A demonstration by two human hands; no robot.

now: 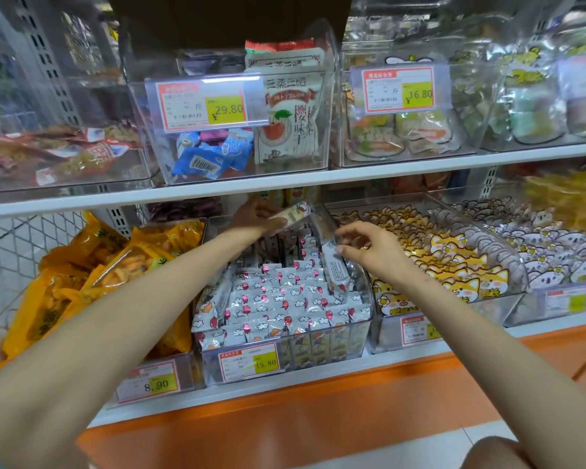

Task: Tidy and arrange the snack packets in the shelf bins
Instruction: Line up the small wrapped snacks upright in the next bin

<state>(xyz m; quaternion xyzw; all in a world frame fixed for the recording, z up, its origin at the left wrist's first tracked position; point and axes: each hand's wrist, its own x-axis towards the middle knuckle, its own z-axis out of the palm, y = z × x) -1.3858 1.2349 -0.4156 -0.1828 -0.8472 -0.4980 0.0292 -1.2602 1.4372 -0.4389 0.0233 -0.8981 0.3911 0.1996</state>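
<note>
Shop aisle: white shelf edge (285,184) above, orange base (285,411) below. Clear middle bin (318,350), price tag (249,362) 15.80, packed with balloon-print packets (278,299). At bin's rear, left hand (256,216) gripping raised packet (293,213). By right wall, right hand (369,247) pinching upright packet (335,269).

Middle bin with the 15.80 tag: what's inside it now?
Rows of balloon-print packets fill it. The left hand holds a loose packet over the back; the right hand pinches an upright packet by the right wall. The top layer hides the bottom.
</note>
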